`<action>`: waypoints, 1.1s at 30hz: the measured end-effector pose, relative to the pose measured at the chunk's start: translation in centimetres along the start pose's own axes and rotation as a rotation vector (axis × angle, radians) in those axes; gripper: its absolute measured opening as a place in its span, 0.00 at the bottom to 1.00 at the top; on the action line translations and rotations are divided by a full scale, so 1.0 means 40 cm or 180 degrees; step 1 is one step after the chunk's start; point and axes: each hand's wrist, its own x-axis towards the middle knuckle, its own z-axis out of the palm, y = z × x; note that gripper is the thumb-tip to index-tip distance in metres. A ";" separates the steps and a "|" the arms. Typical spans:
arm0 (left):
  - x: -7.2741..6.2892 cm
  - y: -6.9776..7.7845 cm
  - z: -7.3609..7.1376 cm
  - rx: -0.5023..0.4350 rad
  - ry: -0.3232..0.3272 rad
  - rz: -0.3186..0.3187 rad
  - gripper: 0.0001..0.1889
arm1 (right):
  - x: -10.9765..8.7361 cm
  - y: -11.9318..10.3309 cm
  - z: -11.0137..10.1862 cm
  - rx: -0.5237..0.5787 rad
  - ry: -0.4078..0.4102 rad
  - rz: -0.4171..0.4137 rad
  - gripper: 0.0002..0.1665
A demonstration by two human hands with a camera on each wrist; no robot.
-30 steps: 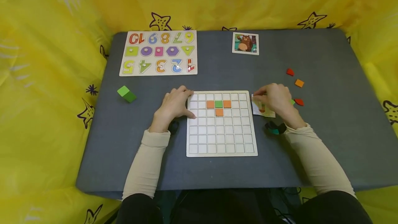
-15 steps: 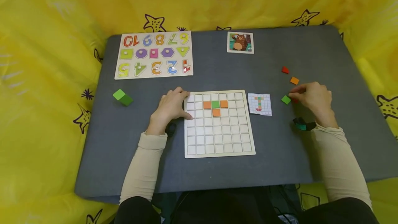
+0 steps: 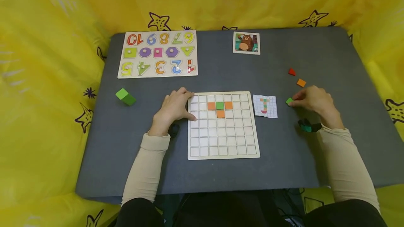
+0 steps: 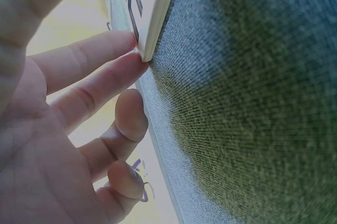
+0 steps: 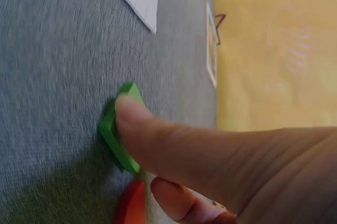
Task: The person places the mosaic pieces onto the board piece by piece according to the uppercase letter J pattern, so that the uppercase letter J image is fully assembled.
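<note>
A white grid board (image 3: 224, 151) lies on the table, bearing three orange square tiles and one green square tile (image 3: 219, 105). My left hand (image 3: 174, 107) rests at its upper left corner, fingers extended, the thumb at the left edge. In the left wrist view two fingertips (image 4: 138, 63) touch the board's corner (image 4: 152, 34). Right of the board, my right hand (image 3: 317, 101) pinches a loose green square tile (image 3: 289, 101). The right wrist view has the thumb (image 5: 131, 110) over this green tile (image 5: 118, 147), with a red piece (image 5: 132, 205) close by.
A grid pattern card (image 3: 265, 106) lies beside the board. Behind the right hand are an orange tile (image 3: 301, 82) and a red piece (image 3: 291, 71). A green block (image 3: 125, 97) stands at left; a number puzzle (image 3: 157, 55) and bear picture (image 3: 246, 43) lie at the back.
My right hand has moved right, from over the pattern card to the loose pieces, and its fingers have come onto the green tile. The left hand stays at the board's corner.
</note>
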 end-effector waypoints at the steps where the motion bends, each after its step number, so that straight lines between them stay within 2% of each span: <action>1: 0.001 0.000 0.000 0.0004 0.0002 0.0001 0.52 | 0.001 -0.002 -0.001 0.0010 0.0001 -0.0031 0.29; 13: 0.002 0.002 -0.006 0.0033 -0.0034 -0.0001 0.52 | 0.000 -0.024 -0.005 0.0146 0.0176 -0.0079 0.22; 17: 0.000 0.003 -0.005 0.0030 -0.0031 0.0000 0.52 | 0.006 -0.037 -0.007 0.0243 0.0281 -0.0302 0.18; 21: -0.003 0.002 -0.004 0.0019 -0.0007 0.0008 0.52 | 0.013 -0.086 -0.003 0.0379 0.0318 -0.0588 0.16; 26: 0.000 0.000 -0.003 0.0003 0.0014 0.0025 0.52 | 0.020 -0.169 0.019 0.0581 0.0101 -0.0804 0.14; 33: 0.000 -0.001 0.000 -0.0002 -0.0005 0.0018 0.52 | 0.029 -0.277 0.063 0.0594 -0.0197 -0.1181 0.10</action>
